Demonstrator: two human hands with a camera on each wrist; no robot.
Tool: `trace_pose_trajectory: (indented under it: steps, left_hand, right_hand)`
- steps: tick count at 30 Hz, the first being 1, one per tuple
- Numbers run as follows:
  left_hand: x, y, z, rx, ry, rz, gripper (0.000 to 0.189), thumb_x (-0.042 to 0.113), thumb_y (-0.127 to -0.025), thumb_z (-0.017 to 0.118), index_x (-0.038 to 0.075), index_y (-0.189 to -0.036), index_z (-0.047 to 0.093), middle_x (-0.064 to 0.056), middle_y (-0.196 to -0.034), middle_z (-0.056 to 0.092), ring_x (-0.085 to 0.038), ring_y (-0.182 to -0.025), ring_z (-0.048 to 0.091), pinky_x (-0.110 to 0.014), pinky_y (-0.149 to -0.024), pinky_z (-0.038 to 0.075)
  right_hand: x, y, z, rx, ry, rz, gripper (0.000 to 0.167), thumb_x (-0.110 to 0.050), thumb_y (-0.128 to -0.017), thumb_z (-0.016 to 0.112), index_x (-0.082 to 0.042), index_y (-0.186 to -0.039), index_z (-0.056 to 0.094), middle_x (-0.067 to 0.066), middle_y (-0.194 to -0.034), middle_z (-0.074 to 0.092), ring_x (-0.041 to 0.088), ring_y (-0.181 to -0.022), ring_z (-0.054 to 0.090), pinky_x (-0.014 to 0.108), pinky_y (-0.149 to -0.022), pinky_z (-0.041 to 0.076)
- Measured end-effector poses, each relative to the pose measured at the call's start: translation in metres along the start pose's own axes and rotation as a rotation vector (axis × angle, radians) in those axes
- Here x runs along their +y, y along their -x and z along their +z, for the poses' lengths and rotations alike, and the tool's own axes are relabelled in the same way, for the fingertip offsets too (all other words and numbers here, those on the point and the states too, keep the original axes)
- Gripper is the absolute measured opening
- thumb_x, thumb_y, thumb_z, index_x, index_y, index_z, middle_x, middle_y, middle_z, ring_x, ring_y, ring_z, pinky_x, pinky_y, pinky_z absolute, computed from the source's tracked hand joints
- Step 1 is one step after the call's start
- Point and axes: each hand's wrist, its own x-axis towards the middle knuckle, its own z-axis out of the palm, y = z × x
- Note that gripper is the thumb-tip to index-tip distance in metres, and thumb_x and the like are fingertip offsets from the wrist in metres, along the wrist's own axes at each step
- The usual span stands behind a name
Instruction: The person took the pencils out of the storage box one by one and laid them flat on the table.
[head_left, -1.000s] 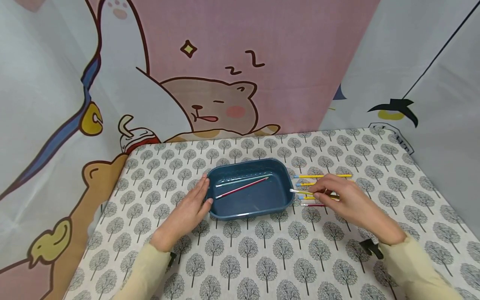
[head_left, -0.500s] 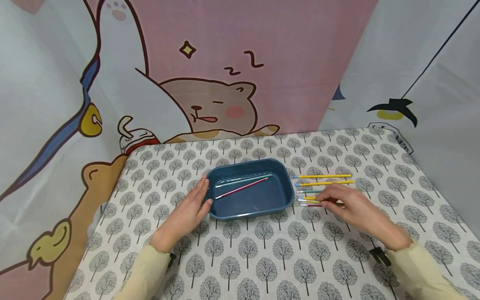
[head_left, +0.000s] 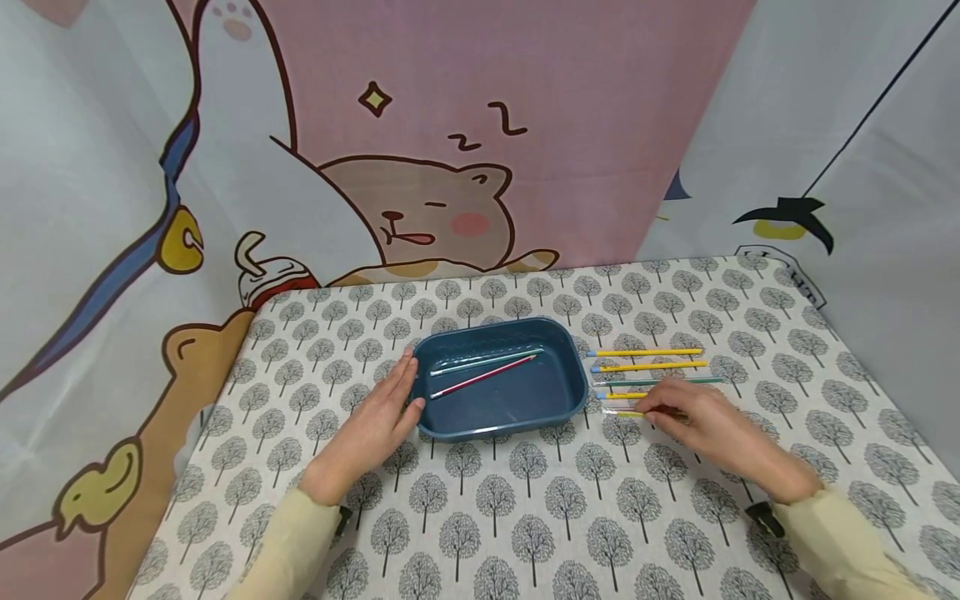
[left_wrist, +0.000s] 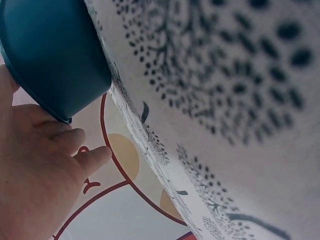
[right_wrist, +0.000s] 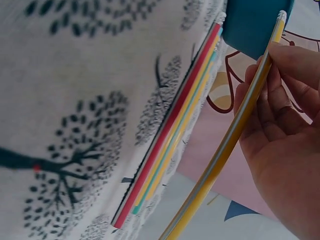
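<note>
Take the tub [head_left: 491,432] as the clock's middle, seen from the person's side. At nine o'clock the left hand [head_left: 375,412] has its fingers fairly straight against the rim, probably to keep the tub from sliding on the tabletop [head_left: 472,575]. Out towards four, the right hand [head_left: 701,417] has its fingers narrow, pinching a yellow pencil [right_wrist: 222,152] near its blunt end, a light hold that seems meant to spare the neighbours. Those, a red pencil [right_wrist: 170,110], a green pencil [head_left: 663,382] and other yellow pencils [head_left: 651,366], lie side by side around three o'clock, blunt ends towards the tub, perhaps for easy picking. Inside it rest another green pencil [head_left: 487,361] and another red pencil [head_left: 483,377], tips towards two.
</note>
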Motion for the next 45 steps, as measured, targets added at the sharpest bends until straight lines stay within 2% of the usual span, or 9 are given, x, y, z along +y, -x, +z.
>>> trace_pose_trajectory:
  steps: [12,22,29,45]
  left_hand:
    - [0.000,-0.001,0.001,-0.004,-0.004,-0.004,0.068,0.033,-0.111,0.046,0.003,-0.165,0.017,-0.007,-0.173,0.005,-0.037,-0.156,0.021,-0.057,-0.124,0.026]
    - [0.001,-0.001,0.001,0.002,-0.010,0.005,0.068,0.039,-0.112,0.041,0.002,-0.165,0.019,-0.007,-0.173,0.007,-0.037,-0.155,0.022,-0.058,-0.124,0.026]
    - [0.001,-0.003,0.001,0.002,-0.014,0.005,0.068,0.034,-0.111,0.046,0.003,-0.165,0.018,-0.007,-0.173,0.007,-0.037,-0.155,0.023,-0.057,-0.124,0.026]
    - [0.000,-0.001,0.000,0.011,-0.032,0.006,0.067,0.032,-0.111,0.048,0.002,-0.164,0.021,-0.008,-0.173,0.009,-0.037,-0.154,0.025,-0.057,-0.123,0.028]
  right_hand:
    - [0.009,0.003,0.005,-0.070,0.042,0.055,0.031,0.005,-0.083,0.081,-0.020,-0.102,0.077,-0.014,-0.098,0.069,-0.002,-0.081,0.059,0.023,-0.067,0.057]
    - [0.015,0.005,0.006,-0.121,0.050,0.099,0.029,0.003,-0.084,0.080,-0.018,-0.104,0.077,-0.012,-0.101,0.070,0.003,-0.087,0.063,0.028,-0.075,0.060]
    - [0.017,0.004,0.006,-0.137,0.047,0.115,0.027,0.002,-0.086,0.079,-0.018,-0.104,0.077,-0.013,-0.100,0.070,0.001,-0.085,0.062,0.027,-0.074,0.059]
    - [0.019,0.002,0.009,-0.165,0.054,0.118,0.024,0.001,-0.087,0.079,-0.017,-0.104,0.079,-0.013,-0.098,0.071,-0.001,-0.082,0.061,0.025,-0.070,0.058]
